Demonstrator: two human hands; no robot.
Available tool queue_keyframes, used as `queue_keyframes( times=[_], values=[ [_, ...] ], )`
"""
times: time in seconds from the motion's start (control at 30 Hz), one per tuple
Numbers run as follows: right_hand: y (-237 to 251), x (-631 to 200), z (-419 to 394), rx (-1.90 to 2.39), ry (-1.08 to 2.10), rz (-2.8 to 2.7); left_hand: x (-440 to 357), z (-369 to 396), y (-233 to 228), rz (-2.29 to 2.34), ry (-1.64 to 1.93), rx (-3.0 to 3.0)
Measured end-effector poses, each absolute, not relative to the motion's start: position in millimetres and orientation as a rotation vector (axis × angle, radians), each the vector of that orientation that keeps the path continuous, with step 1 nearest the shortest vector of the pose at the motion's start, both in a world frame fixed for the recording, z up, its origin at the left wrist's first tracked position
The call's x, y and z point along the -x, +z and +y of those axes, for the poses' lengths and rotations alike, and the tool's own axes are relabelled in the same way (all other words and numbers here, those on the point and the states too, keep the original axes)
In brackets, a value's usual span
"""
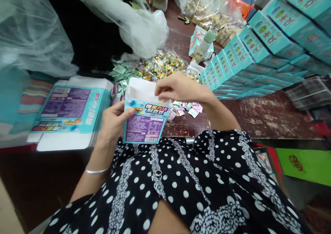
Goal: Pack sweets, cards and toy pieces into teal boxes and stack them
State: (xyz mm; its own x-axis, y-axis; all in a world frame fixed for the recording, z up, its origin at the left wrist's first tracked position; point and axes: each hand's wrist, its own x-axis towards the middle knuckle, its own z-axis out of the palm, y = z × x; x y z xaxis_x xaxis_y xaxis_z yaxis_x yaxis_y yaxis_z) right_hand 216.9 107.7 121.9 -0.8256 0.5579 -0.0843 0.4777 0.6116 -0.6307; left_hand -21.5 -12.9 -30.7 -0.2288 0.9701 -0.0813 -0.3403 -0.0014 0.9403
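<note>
The left hand grips the teal carton while right-hand fingers pinch its open top flap, seemingly mid-packing; closing it likely comes next.

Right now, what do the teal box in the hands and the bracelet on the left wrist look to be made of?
The small teal printed box looks like thin glossy cardboard: creased white flaps, a flat folded panel. The thin silver bracelet looks like polished metal, judging by its bright sheen, though plated plastic cannot be ruled out.

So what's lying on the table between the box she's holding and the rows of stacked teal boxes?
In the head view, small pink and mint sachets lie scattered between the held box and the stacked teal boxes.
</note>
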Motion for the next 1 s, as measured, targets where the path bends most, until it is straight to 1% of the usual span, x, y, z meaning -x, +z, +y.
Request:
queue_keyframes(
  times=[0.13,0.23,0.3,0.4,0.47,0.57,0.63,0.73,0.8,0.9,1.0],
  values=[
    [103,-205,118,0.817,1.111,-2.783,14,-11,-26,1.146,1.565,-0.81],
    [102,-207,126,0.851,1.155,-2.657,13,-13,-26,1.163,1.534,-0.821],
    [107,-218,129,0.85,1.109,-2.459,14,-15,-27,1.166,1.543,-0.813],
    [102,-238,121,0.892,0.903,-2.102,15,-16,-30,1.136,1.652,-0.774],
    [82,-246,105,0.949,0.877,-1.995,12,-17,-32,1.109,1.696,-0.736],
    [30,-245,71,0.989,1.135,-1.997,-1,-22,-38,1.11,1.687,-0.728],
    [-6,-237,48,0.992,1.29,-1.887,-9,-25,-45,1.135,1.653,-0.76],
    [-41,-228,28,1.041,1.26,-1.669,-14,-27,-58,1.19,1.546,-0.814],
    [-50,-226,27,1.081,1.154,-1.645,-12,-24,-65,1.249,1.508,-0.863],
    [-50,-226,33,1.062,1.029,-1.678,-8,-13,-69,1.352,1.575,-1.007],
    [-48,-222,35,1.017,1.059,-1.531,-7,-3,-67,1.406,1.748,-1.092]
  ],
)
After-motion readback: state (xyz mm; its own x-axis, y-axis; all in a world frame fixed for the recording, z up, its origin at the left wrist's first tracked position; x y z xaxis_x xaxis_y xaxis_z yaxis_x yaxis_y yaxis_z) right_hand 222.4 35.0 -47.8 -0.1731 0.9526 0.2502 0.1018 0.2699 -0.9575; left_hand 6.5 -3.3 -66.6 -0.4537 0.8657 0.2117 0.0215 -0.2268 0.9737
